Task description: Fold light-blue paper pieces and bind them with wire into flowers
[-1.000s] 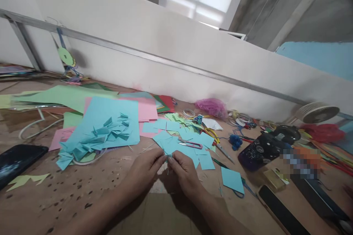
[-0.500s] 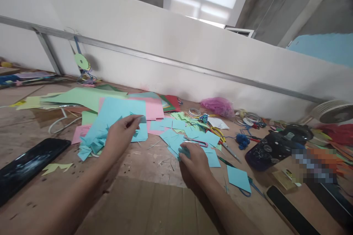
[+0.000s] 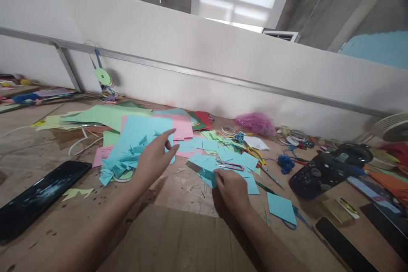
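My left hand [image 3: 156, 155] hovers over the left part of the table with index finger and thumb apart, holding nothing. Beneath and beside it, a heap of folded light-blue paper pieces [image 3: 127, 159] lies on a large light-blue sheet [image 3: 148, 124]. Between the thumb and fingers of my right hand [image 3: 234, 189] is a piece of blue paper [image 3: 208, 177], its near face in shadow. Just beyond that hand, pink-handled thread snips [image 3: 234, 166] rest on scattered light-blue paper squares [image 3: 239, 157].
A black phone [image 3: 44, 195] lies at left. Yellow-handled scissors [image 3: 267, 168], a blue yarn ball [image 3: 285, 163] and a dark jug [image 3: 314, 174] are at right. A loose blue square [image 3: 281, 208] lies nearer me. Green sheets [image 3: 111, 114] and a pink plastic bag [image 3: 256, 124] line the white wall.
My left hand's pinch has opened, its fingers spreading apart. My right hand has lifted a blue paper piece, now visible in its grip. The view has shifted slightly left.
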Demonstrator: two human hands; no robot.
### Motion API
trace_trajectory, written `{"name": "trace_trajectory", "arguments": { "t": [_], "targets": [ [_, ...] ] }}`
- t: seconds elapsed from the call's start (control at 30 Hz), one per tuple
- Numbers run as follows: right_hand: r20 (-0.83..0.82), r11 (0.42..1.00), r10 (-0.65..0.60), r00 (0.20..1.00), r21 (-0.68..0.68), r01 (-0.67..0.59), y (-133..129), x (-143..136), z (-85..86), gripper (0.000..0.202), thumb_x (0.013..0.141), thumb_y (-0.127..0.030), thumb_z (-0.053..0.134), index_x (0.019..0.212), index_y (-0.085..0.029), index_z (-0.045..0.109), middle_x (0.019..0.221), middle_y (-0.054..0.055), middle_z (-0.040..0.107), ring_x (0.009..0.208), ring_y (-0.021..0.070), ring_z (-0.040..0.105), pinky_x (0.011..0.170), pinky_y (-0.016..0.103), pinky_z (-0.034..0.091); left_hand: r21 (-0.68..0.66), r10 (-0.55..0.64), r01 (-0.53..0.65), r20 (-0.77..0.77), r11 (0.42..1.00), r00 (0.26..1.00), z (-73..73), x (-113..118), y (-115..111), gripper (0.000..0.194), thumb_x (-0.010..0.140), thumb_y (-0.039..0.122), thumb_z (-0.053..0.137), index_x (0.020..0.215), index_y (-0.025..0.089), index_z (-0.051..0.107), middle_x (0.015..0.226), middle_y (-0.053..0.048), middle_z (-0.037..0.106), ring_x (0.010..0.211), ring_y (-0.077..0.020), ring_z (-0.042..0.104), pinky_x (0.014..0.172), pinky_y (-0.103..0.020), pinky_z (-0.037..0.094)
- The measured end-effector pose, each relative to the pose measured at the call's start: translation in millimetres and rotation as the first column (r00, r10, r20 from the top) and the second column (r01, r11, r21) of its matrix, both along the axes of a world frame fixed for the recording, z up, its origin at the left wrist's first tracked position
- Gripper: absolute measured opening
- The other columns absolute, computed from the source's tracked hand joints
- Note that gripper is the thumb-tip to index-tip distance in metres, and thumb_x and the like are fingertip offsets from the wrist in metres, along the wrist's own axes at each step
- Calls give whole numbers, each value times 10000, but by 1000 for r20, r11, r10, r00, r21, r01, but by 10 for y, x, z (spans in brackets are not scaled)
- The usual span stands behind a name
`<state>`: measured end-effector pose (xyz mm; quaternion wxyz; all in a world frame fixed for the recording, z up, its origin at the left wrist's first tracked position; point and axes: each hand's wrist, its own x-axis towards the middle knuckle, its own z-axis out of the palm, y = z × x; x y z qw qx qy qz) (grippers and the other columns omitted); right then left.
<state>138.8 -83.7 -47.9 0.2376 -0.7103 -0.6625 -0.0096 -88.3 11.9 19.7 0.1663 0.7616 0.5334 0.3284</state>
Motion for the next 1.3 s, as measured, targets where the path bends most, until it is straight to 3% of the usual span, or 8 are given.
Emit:
{"name": "trace_trajectory", "arguments": {
  "t": [0.2,0.43,0.57,0.67,0.87,1.03,1.23,1.3],
  "targets": [
    [-445,984,18,895,165,62,1,25,62,235,911,-320,492,914,-225,707,928,56,721,872,235,622,737,300,388,-217,-312,373,270,902,911,-148,411,-278,321,858,421,482,1064,235,644,826,-20,640,743,-190,581,665,-281,448],
    [-885,967,88,456,187,175,9,3,178,258,849,-427,564,799,-187,642,785,34,620,737,192,531,653,284,418,-408,-261,494,505,768,823,-457,510,-410,300,860,449,486,933,212,655,856,-39,662,755,-187,596,609,-263,463],
    [-981,969,107,161,139,202,30,-27,140,240,774,-426,664,822,-197,616,763,11,597,660,164,522,599,274,434,-473,-189,511,574,718,797,-431,480,-459,342,851,476,511,1060,251,660,1060,-75,685,925,-223,616,691,-292,488],
    [-993,981,114,19,115,158,36,-67,72,246,745,-412,704,808,-198,599,725,-3,597,603,150,522,571,272,448,-522,-161,533,597,665,786,-364,456,-514,358,860,520,490,1100,306,648,1128,-52,679,1011,-234,601,691,-291,489],
    [-992,990,128,-16,127,54,5,-158,21,234,725,-370,742,829,-190,636,776,3,633,658,147,547,619,268,460,-513,-123,651,726,560,677,-444,487,-518,366,765,494,650,1007,224,700,1013,-66,718,936,-246,626,717,-300,495],
    [-990,980,139,31,142,141,18,-115,70,204,770,-391,701,801,-198,645,748,6,628,669,140,538,637,260,449,-437,-86,668,796,603,599,-449,523,-472,282,725,371,707,903,156,743,950,-94,732,939,-275,621,808,-348,481],
    [-993,967,-15,113,14,255,59,13,15,336,705,-385,755,994,-267,631,877,14,617,700,155,549,561,245,447,-535,172,501,781,680,601,-317,467,-446,286,673,380,737,895,200,733,878,-57,730,758,-198,617,605,-245,447],
    [-992,976,-32,119,-5,217,54,-9,8,270,712,-415,744,877,-232,635,768,2,582,649,141,524,524,226,417,-541,219,467,784,700,581,-290,451,-449,270,664,401,745,830,190,713,767,-35,703,660,-159,581,564,-222,418]
  ]
}}
